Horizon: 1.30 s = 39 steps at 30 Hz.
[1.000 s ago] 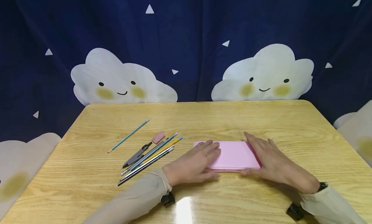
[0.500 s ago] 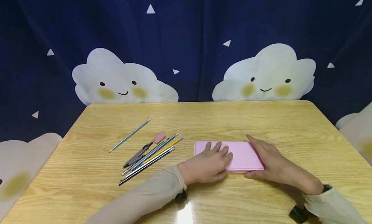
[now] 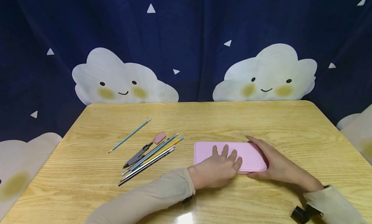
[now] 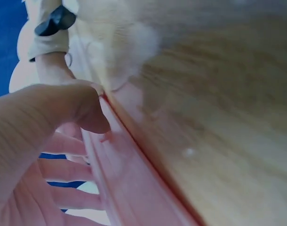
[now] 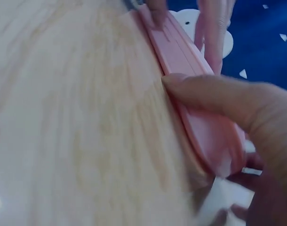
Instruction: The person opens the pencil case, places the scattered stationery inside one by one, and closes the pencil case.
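Note:
A pink pencil case (image 3: 203, 150) lies flat on the wooden table. My left hand (image 3: 216, 169) rests over its front part, fingers spread across the top. In the left wrist view, the left thumb (image 4: 94, 110) lies against the case's front side (image 4: 129, 169); whether it touches a zipper pull is not clear. My right hand (image 3: 276, 164) holds the case's right end, with the thumb (image 5: 204, 92) on the front side and the fingers round the back, partly hidden.
Left of the case lie several pencils (image 3: 154, 156), a grey compass (image 3: 138, 156) and a pink eraser (image 3: 159, 138). A single green pencil (image 3: 129, 135) lies farther back. A dark blue curtain (image 3: 191, 39) with clouds hangs behind the table (image 3: 180, 114).
My left hand has slid to the right along the case's front edge. The right hand keeps its hold on the right end and has shifted slightly right. The pencils have not moved.

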Tool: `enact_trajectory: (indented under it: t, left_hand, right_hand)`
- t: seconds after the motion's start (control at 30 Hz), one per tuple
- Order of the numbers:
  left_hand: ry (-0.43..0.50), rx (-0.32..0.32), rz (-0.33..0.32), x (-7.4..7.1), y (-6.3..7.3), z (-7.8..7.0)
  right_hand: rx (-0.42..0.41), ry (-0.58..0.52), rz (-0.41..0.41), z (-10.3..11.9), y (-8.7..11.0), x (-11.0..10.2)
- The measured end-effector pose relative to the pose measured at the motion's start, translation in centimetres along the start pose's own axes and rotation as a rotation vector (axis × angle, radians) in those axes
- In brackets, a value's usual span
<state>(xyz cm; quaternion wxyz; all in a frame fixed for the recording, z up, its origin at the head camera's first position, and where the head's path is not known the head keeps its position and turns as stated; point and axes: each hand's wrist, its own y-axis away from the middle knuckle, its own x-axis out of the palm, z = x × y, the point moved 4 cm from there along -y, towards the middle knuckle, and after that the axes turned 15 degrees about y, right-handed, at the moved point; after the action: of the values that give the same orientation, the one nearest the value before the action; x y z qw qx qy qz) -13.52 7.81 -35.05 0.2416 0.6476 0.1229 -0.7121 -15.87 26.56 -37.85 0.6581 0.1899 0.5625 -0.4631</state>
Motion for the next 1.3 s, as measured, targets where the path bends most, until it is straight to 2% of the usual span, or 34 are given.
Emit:
enact_trajectory:
  t: [0.13,0.2,0.27,0.37,0.47,0.6,0.7,0.93,1.1,1.3]
  left_hand:
    - [0.028,-0.048,0.098,0.3,-0.4,-0.4]
    - [0.002,-0.057,0.107,0.4,-0.6,-0.7]
    - [-0.053,-0.046,0.083,0.4,-0.7,-1.0]
    - [-0.155,-0.022,0.037,0.4,-0.7,-1.4]
    - [-0.202,-0.010,0.028,0.3,-0.6,-1.7]
    - [-0.184,-0.044,0.079,0.2,-0.7,-1.7]
    - [-0.176,-0.060,0.092,0.2,-1.1,-1.8]
    - [-0.205,-0.050,0.112,0.2,-1.6,-1.2]
    - [-0.261,-0.019,0.110,0.4,-1.9,-0.9]
    - [-0.249,-0.005,0.053,0.0,-2.6,-1.2]
  right_hand:
    - [0.022,-0.165,0.010,-0.6,0.3,0.7]
    - [0.023,-0.234,0.007,-0.9,0.4,1.1]
    - [0.025,-0.263,-0.006,-1.1,0.4,1.3]
    - [0.023,-0.256,-0.043,-1.2,0.4,1.4]
    - [0.030,-0.240,-0.072,-1.2,0.4,1.5]
    - [0.047,-0.268,-0.080,-1.3,0.5,1.7]
    - [0.059,-0.325,-0.076,-1.4,0.4,1.7]
    - [0.087,-0.416,-0.028,-1.2,-0.8,1.8]
    - [0.071,-0.461,-0.030,-1.0,-0.9,1.9]
    - [0.059,-0.426,-0.028,-1.3,-0.3,1.2]
